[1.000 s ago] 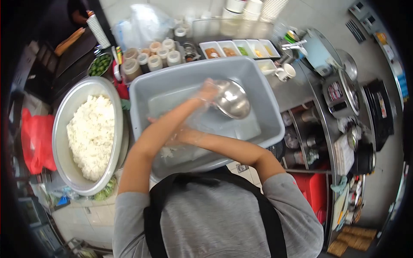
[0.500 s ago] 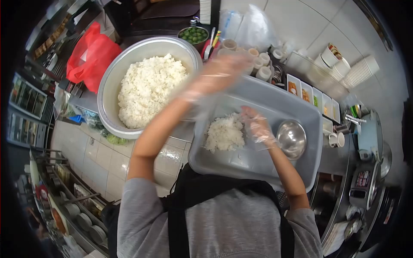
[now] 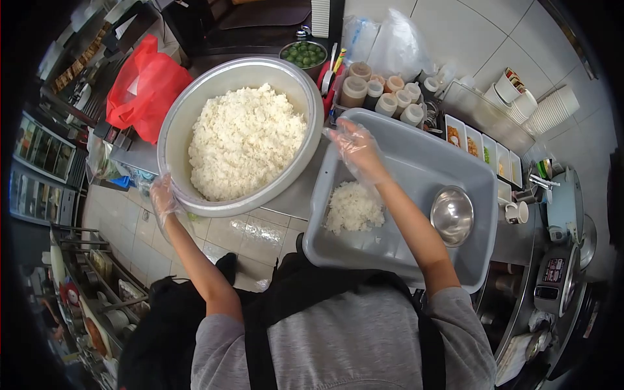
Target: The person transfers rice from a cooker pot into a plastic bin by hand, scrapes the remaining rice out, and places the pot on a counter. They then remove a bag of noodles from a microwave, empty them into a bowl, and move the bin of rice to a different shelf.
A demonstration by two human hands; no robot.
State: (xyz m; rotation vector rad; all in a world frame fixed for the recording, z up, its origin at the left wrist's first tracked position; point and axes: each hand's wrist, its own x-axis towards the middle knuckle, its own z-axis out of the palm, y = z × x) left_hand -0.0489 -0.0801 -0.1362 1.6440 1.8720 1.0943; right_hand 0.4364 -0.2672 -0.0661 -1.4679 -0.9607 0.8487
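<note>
Tiled floor (image 3: 244,242) shows below the front edge of a metal counter (image 3: 294,204), which carries a large pot (image 3: 179,130) at left and a gray tub (image 3: 416,168) at center. A narrow strip of counter separates the two vessels; the near sides of both appear past its front edge. White rice (image 3: 247,143) is heaped inside the pot, and a smaller mound of rice (image 3: 351,209) lies at the tub's left end. The tub's floor shows between this mound and a metal bowl (image 3: 452,218) at the right end.

The left hand (image 3: 164,196), gloved in clear plastic, is at the pot's lower-left rim, fingers bent; how firmly it grips cannot be told. The right hand (image 3: 356,146), likewise gloved, is loosely open above the tub's upper-left corner, with nothing visible in it; contact with the tub's rim cannot be determined.

A red bag (image 3: 148,91) borders the pot's left side. Bottles (image 3: 388,99) and green fruit (image 3: 303,54) stand along the rear.
</note>
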